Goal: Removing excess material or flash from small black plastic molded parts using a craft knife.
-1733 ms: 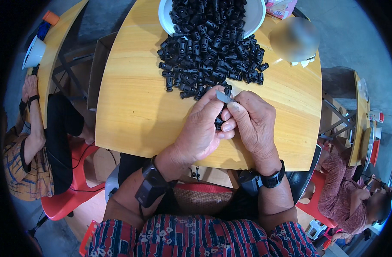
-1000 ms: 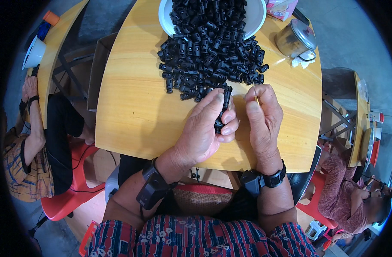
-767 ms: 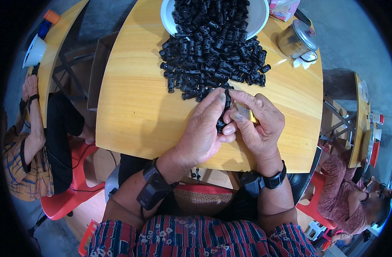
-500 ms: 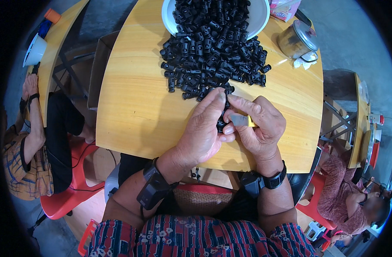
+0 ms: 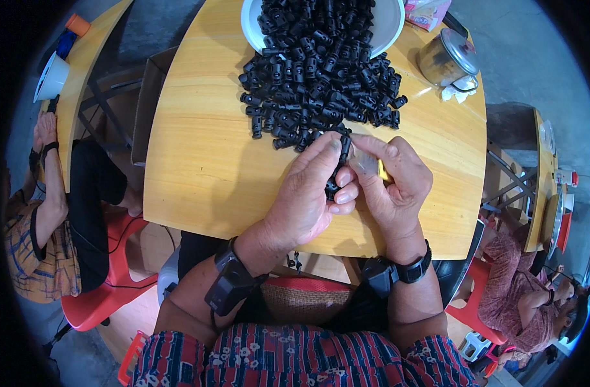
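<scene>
Wht basin w/ blk toggles, L hand clamped on blk pcs, R hand pinching blade

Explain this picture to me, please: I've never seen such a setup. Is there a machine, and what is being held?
There is no robot, just a person's two bare hands. The view comes from a camera worn on the head, looking down; its wide lens bends straight edges. Black devices are strapped near both wrists. On the table, a heap of small black pieces lies partly in a white bowl; a lidded pot stands to the right. The left hand holds black parts; the right hand holds what looks like a blade, somewhat blurred.
</scene>
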Action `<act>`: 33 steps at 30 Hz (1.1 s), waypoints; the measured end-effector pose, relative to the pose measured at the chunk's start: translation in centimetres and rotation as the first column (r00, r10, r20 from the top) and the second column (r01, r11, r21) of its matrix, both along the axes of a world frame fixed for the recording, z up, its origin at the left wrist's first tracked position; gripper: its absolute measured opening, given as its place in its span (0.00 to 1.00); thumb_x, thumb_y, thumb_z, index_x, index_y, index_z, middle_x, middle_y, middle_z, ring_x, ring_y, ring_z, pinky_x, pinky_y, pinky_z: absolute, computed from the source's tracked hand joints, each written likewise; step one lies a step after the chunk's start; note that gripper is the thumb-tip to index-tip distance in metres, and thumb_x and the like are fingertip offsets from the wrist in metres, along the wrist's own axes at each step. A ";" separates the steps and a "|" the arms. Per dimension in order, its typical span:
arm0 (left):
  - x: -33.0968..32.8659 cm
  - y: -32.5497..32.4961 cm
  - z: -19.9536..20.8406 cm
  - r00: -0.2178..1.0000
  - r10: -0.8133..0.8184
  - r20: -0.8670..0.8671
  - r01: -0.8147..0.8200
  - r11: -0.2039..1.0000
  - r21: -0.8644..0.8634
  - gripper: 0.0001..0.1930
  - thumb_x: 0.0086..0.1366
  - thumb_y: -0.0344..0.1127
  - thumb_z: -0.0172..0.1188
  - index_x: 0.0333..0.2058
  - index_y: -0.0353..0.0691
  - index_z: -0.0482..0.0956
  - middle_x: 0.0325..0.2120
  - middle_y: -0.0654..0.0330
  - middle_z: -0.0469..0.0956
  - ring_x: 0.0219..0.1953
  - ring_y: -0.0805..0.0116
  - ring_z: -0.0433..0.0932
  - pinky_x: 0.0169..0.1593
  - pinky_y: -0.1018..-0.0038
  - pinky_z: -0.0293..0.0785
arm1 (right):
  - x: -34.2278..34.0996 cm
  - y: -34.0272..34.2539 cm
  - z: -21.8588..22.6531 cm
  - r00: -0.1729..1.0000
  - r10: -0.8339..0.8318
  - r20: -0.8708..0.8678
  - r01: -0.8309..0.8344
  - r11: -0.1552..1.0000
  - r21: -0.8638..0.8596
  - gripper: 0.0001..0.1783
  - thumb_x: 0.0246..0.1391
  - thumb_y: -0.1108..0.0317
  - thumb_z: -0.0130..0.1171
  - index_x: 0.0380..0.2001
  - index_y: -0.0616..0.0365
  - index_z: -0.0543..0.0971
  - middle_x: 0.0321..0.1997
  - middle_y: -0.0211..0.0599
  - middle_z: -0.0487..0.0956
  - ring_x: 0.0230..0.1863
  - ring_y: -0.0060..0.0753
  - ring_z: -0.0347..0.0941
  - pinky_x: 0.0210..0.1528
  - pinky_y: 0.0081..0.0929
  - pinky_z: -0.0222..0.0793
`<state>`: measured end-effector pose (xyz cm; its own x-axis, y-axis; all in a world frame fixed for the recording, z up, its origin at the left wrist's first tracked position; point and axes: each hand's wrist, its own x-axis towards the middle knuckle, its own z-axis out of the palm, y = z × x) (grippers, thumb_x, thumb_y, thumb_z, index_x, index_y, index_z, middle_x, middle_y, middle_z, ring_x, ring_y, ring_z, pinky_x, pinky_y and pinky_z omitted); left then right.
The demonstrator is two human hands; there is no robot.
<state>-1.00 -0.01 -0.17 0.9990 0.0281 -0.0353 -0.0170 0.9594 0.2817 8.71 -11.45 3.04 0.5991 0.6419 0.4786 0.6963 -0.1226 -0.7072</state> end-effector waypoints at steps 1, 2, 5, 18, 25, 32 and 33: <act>-0.1 -0.2 0.0 1.000 0.001 -0.002 -0.001 1.000 0.000 0.11 0.70 0.46 0.42 0.43 0.49 0.67 0.28 0.71 0.65 0.30 0.78 0.65 0.32 0.80 0.63 | 0.0 0.1 0.1 0.999 -0.025 -0.044 0.024 0.999 -0.035 0.13 0.44 0.67 0.62 0.35 0.58 0.80 0.21 0.37 0.72 0.22 0.34 0.70 0.26 0.23 0.65; 0.0 -0.6 0.7 0.995 0.041 -0.093 -0.035 0.998 0.058 0.11 0.70 0.46 0.41 0.42 0.49 0.67 0.27 0.71 0.64 0.29 0.79 0.63 0.31 0.81 0.61 | 0.2 0.0 0.0 0.999 -0.029 -0.041 0.028 0.999 -0.037 0.13 0.44 0.67 0.62 0.35 0.58 0.80 0.21 0.37 0.72 0.22 0.34 0.70 0.26 0.23 0.65; 0.3 -0.8 1.3 0.982 0.086 -0.171 -0.070 0.993 0.097 0.10 0.71 0.46 0.41 0.38 0.49 0.65 0.24 0.70 0.61 0.24 0.80 0.61 0.26 0.83 0.57 | 0.5 -0.1 -0.4 0.998 -0.008 -0.065 0.008 1.000 0.003 0.14 0.54 0.59 0.55 0.28 0.61 0.76 0.22 0.42 0.71 0.23 0.41 0.69 0.28 0.30 0.65; 0.2 -0.8 1.1 0.974 0.116 -0.196 -0.092 0.988 0.125 0.07 0.70 0.43 0.44 0.38 0.49 0.66 0.22 0.70 0.61 0.21 0.82 0.61 0.23 0.85 0.56 | 0.2 0.0 -0.7 0.991 0.068 0.116 -0.054 0.991 -0.125 0.12 0.46 0.60 0.62 0.22 0.56 0.74 0.19 0.36 0.67 0.20 0.38 0.68 0.21 0.30 0.64; 0.2 -0.8 0.8 0.976 0.101 -0.191 -0.080 0.990 0.115 0.09 0.70 0.46 0.45 0.40 0.50 0.66 0.22 0.70 0.61 0.21 0.82 0.61 0.23 0.86 0.57 | 0.2 0.1 -0.5 0.992 0.043 0.121 -0.027 0.991 -0.129 0.13 0.46 0.59 0.62 0.20 0.55 0.74 0.18 0.35 0.66 0.19 0.37 0.67 0.21 0.30 0.64; 0.0 -0.8 0.8 0.977 0.098 -0.188 -0.076 0.990 0.121 0.09 0.70 0.44 0.45 0.40 0.48 0.67 0.25 0.71 0.63 0.26 0.82 0.63 0.30 0.83 0.61 | 0.0 0.2 -0.3 0.995 0.030 0.094 -0.016 0.990 -0.139 0.13 0.46 0.59 0.62 0.21 0.56 0.74 0.19 0.35 0.67 0.19 0.38 0.67 0.21 0.30 0.64; 0.0 -0.7 0.7 0.977 0.103 -0.185 -0.083 0.990 0.116 0.09 0.69 0.43 0.45 0.40 0.45 0.68 0.28 0.72 0.64 0.31 0.82 0.65 0.37 0.81 0.66 | 0.0 0.2 -0.4 0.995 0.030 0.094 -0.016 0.990 -0.138 0.13 0.46 0.59 0.62 0.21 0.56 0.74 0.19 0.35 0.67 0.19 0.38 0.67 0.21 0.30 0.64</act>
<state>-1.03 -0.71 0.53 0.9672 0.1344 -0.2157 -0.0412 0.9204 0.3889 8.70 -11.23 2.68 0.5392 0.7187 0.4391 0.7635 -0.1971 -0.6150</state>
